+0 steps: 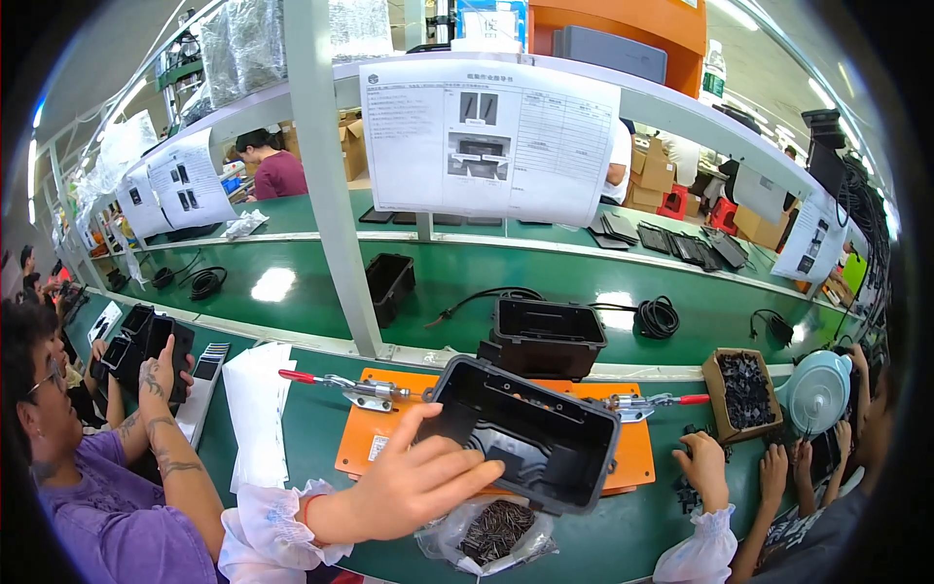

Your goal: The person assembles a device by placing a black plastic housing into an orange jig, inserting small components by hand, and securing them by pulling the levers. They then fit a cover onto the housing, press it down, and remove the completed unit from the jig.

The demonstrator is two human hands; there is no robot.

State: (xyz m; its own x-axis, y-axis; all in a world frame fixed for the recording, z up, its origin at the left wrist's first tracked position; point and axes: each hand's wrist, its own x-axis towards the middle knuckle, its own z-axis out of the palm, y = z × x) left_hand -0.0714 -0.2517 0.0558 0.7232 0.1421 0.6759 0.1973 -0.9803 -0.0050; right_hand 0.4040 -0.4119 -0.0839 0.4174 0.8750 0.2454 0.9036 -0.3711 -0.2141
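Note:
My left hand grips a black plastic box by its near left side, thumb at the rim and fingers across its near wall. The box is tilted, with its hollow inside facing me, above an orange fixture board. Off to the right, my right hand reaches down with curled fingers at a scatter of small black parts. Its fingertips are partly hidden, so what they pinch does not show. A clear plastic bag of dark screws lies just below the box.
Red-handled toggle clamps flank the board. Behind stands another black box. A carton of black parts and a pale-blue fan are right. White papers lie left. Co-workers sit at both sides; a metal post rises ahead.

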